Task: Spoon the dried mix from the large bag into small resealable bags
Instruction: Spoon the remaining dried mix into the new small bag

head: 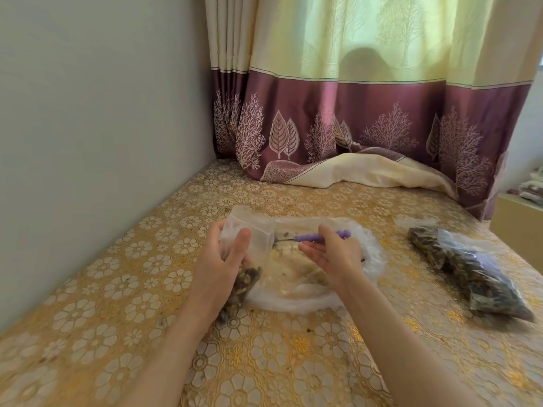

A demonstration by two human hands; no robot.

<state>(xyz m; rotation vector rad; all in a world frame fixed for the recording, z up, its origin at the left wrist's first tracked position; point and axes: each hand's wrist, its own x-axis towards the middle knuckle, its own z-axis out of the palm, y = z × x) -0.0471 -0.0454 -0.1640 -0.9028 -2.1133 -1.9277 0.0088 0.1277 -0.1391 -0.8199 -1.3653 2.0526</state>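
My work surface (123,292) wears a gold covering patterned with pale flower medallions; it runs from the grey wall on my left to the curtain at the far end. Directly on it, in front of me, lies the large clear bag (296,289), crumpled and spread wide, with only scattered crumbs showing through its plastic. Well apart from it, to my right, lie filled small bags (470,268) of dark dried mix, resting on their sides. At the far end the curtain's plum-coloured hem (352,168) pools onto the covering, its cream lining turned up. A few dark specks dot the covering near me.
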